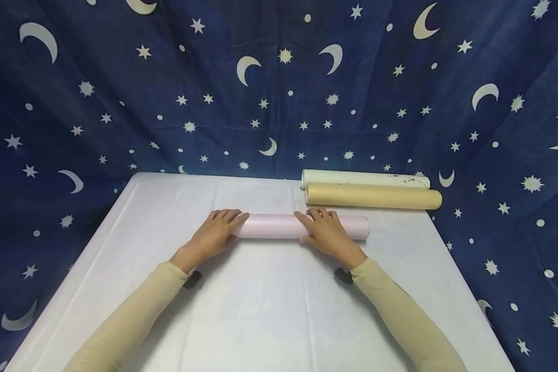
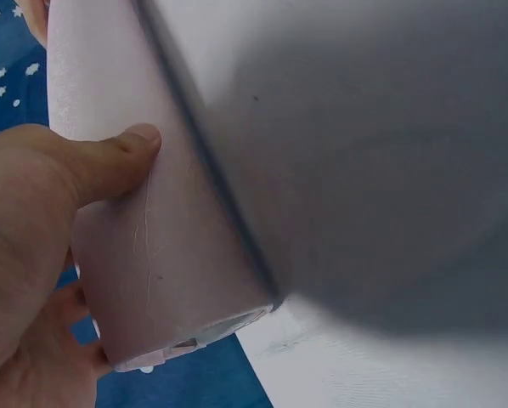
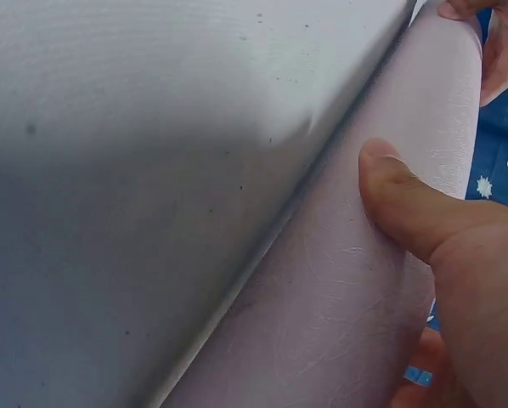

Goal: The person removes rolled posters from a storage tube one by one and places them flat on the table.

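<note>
A pale pink roll (image 1: 274, 226), of paper or a similar sheet, lies crosswise on the white-covered table. My left hand (image 1: 215, 231) grips its left end, thumb on the near side and fingers over the far side. My right hand (image 1: 326, 231) holds it right of the middle in the same way, and the roll's right end sticks out past that hand. In the left wrist view the thumb presses the pink roll (image 2: 165, 272) close to its open end. The right wrist view has the thumb against the roll's surface (image 3: 322, 289).
Behind the pink roll, at the back right of the table (image 1: 260, 310), lie a gold-yellow roll (image 1: 374, 196) and a white roll with a small floral print (image 1: 353, 177). A dark blue cloth (image 1: 279, 103) with moons and stars hangs around the back and sides.
</note>
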Motion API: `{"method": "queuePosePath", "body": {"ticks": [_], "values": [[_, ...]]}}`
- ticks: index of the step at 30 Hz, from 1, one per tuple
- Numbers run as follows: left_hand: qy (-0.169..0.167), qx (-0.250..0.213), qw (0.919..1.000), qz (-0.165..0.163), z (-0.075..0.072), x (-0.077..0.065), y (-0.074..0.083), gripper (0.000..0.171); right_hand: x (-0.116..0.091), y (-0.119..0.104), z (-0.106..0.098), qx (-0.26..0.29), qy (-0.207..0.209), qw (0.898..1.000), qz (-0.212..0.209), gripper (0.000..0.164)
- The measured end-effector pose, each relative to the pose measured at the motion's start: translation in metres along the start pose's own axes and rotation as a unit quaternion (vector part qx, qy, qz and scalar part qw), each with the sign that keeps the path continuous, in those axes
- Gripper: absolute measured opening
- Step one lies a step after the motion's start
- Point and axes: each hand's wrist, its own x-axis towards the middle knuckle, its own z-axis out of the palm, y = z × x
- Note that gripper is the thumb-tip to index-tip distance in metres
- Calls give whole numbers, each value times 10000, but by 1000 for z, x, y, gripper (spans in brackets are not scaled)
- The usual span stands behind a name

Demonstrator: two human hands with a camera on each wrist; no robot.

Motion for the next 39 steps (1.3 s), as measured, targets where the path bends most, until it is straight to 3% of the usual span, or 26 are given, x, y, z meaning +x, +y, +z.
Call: {"method": "queuePosePath", "body": {"ticks": [12, 17, 21, 23, 27, 32, 39], "values": [[-229, -288, 9993, -67, 1, 0, -2, 67, 0, -1, 2, 87, -199, 9997, 67, 73], [21, -998, 9938, -496, -2, -3, -3, 59, 0, -1, 0, 212, -376, 9989, 207, 74], [597, -1890, 9704, -1384, -9, -10, -6, 52, 3, -3, -2, 302, -297, 9990, 162, 72], [863, -2241, 9527, -1866, -11, -13, -7, 47, 6, -6, -3, 342, -197, 9992, 93, 70], [1027, -2757, 9177, -2668, -11, -16, -11, 41, 16, -15, -8, 425, -106, 9990, 40, 65], [1037, -3242, 8850, -3178, -11, -20, -14, 43, 32, -37, -12, 561, -189, 9982, -83, 64], [724, -3641, 8574, -3565, -7, -33, -20, 42, 51, -64, -7, 586, -409, 9973, -184, 66]]}}
